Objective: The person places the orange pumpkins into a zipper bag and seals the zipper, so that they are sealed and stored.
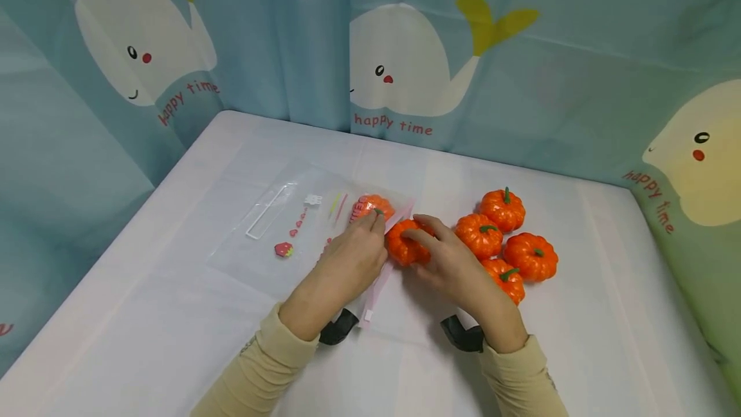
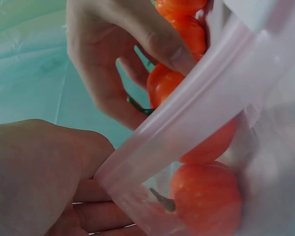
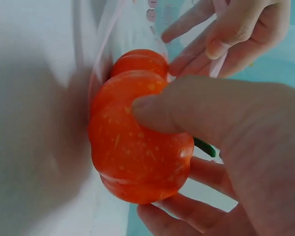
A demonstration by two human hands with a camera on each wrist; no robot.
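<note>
A clear zip bag [image 1: 260, 269] with pink edging and strawberry prints lies on the table, with one small orange pumpkin [image 1: 370, 204] inside near its mouth. My left hand [image 1: 353, 253] pinches the pink rim between thumb and fingers, lifting it, as the right wrist view shows of that hand [image 3: 250, 34]. In my right hand [image 1: 448, 262] is another orange pumpkin [image 3: 137, 137], gripped with the thumb on one side and fingers on the other. This pumpkin is at the bag's opening, close to the pumpkin [image 2: 206, 196] within. The green stem of the held pumpkin points toward the palm side.
Several more orange pumpkins [image 1: 529, 256] with green stems sit grouped on the white table [image 1: 579, 333], right of my right hand. A blue curtain [image 1: 312, 37] with whale prints stands behind the table's far edge. Black straps [image 1: 340, 327] are at both wrists.
</note>
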